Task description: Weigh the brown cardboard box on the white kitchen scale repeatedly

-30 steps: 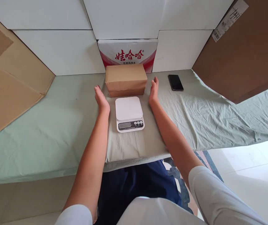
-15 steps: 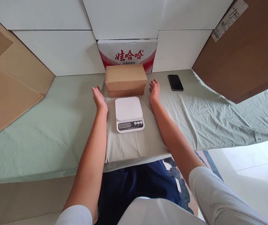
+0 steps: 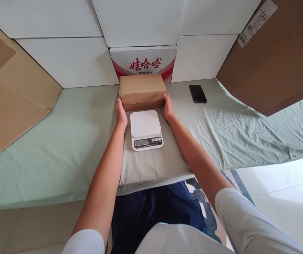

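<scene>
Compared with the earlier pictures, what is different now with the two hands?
The left hand and right hand have moved inward, now against opposite ends of the small cardboard box. The box, white scale and black phone stayed in place.

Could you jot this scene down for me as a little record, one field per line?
Left hand: against the left end of the small brown box, fingers partly hidden
Right hand: against its right end
White scale: between the forearms, just in front of the box
Black phone: lying to the right of the right hand
Behind the box: white carton with red lettering
Surface: pale green cloth
</scene>
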`<action>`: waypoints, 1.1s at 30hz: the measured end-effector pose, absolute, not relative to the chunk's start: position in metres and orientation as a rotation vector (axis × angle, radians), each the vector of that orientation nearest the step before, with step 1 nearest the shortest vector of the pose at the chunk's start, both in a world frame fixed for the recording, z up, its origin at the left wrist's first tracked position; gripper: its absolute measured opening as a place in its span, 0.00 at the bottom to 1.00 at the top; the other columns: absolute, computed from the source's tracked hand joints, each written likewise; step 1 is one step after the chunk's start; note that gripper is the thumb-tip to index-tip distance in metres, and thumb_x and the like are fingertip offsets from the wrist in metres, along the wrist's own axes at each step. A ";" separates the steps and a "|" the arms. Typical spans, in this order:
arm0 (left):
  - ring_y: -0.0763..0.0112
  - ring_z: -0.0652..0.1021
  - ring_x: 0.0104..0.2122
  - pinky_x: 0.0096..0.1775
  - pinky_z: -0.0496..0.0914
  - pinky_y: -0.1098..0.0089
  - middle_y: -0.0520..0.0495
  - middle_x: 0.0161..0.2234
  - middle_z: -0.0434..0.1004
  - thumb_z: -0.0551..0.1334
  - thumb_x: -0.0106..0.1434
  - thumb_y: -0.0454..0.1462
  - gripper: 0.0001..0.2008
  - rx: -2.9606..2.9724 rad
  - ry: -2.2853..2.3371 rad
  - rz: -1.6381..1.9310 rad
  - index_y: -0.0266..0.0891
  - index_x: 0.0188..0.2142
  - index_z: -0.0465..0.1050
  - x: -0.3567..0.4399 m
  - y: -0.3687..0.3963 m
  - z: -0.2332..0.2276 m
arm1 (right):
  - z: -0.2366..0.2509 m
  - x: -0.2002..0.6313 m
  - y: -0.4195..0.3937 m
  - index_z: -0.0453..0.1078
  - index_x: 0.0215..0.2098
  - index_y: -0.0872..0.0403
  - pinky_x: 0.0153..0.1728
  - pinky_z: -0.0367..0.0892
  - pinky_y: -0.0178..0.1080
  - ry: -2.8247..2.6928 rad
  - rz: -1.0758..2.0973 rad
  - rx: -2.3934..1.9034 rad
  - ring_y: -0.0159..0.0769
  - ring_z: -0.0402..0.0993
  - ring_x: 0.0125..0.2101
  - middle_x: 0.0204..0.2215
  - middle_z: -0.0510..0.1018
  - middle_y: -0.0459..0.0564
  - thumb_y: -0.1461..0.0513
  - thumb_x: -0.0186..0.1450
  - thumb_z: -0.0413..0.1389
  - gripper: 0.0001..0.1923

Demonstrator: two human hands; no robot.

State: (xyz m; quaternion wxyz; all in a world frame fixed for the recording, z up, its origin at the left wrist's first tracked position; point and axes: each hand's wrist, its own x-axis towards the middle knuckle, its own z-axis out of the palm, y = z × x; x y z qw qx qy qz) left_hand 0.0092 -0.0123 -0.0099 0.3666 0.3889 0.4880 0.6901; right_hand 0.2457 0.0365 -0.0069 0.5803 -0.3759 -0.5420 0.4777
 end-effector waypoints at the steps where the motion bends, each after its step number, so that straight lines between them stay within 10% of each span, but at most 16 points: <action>1: 0.52 0.71 0.69 0.70 0.64 0.56 0.31 0.67 0.72 0.53 0.59 0.73 0.52 1.016 1.260 1.779 0.34 0.62 0.73 0.009 -0.011 -0.012 | -0.004 0.243 0.034 0.66 0.63 0.46 0.78 0.50 0.55 -1.277 1.103 -0.867 0.46 0.58 0.74 0.69 0.71 0.47 0.32 0.62 0.48 0.42; 33: 0.55 0.71 0.69 0.69 0.65 0.59 0.34 0.66 0.73 0.53 0.58 0.74 0.51 1.030 1.250 1.779 0.38 0.62 0.73 0.007 -0.011 -0.015 | 0.012 0.236 0.015 0.61 0.64 0.48 0.77 0.55 0.53 -1.268 1.121 -0.903 0.47 0.62 0.71 0.68 0.70 0.51 0.36 0.62 0.52 0.40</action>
